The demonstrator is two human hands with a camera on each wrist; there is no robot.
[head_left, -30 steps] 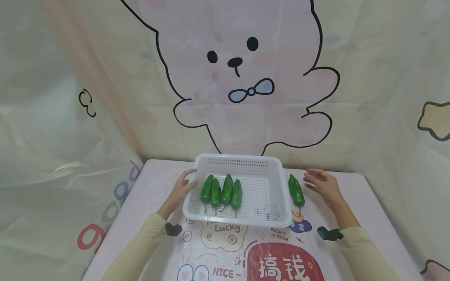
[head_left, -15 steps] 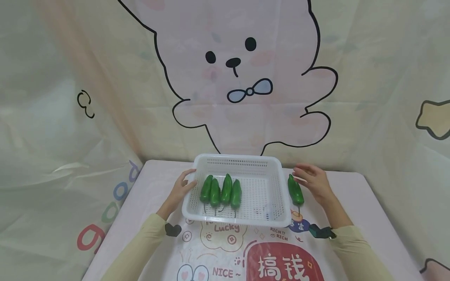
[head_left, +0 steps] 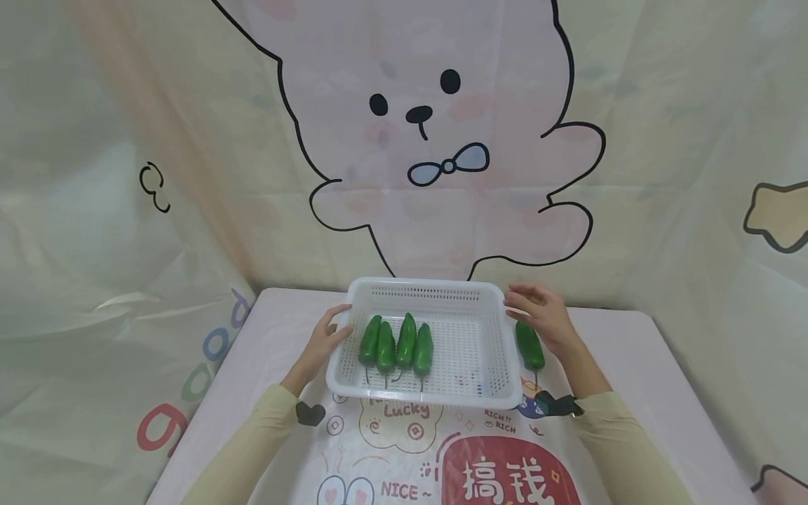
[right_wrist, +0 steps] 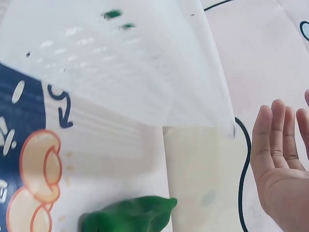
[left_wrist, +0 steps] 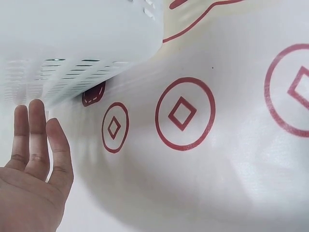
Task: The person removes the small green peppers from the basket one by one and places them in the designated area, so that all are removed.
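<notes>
1. The left hand was at the left side of the basket, fingers nearly straight and gripping nothing; whether the fingertips touched the basket's wall was unclear.
2. The basket was white plastic, rectangular, with slotted walls and a pierced floor.
3. Four glossy green peppers lay side by side in the basket's left half, stem ends toward its near rim.
4. A fifth pepper lay outside, just beside the basket's right wall.
5. The right hand, fingers extended, was near the basket's right rim, holding nothing.

Printed tablecloth, "Lucky" and "RICH!! RICH" nearest the white slotted basket, "NICE ~" and "搞钱" farther from it
</notes>
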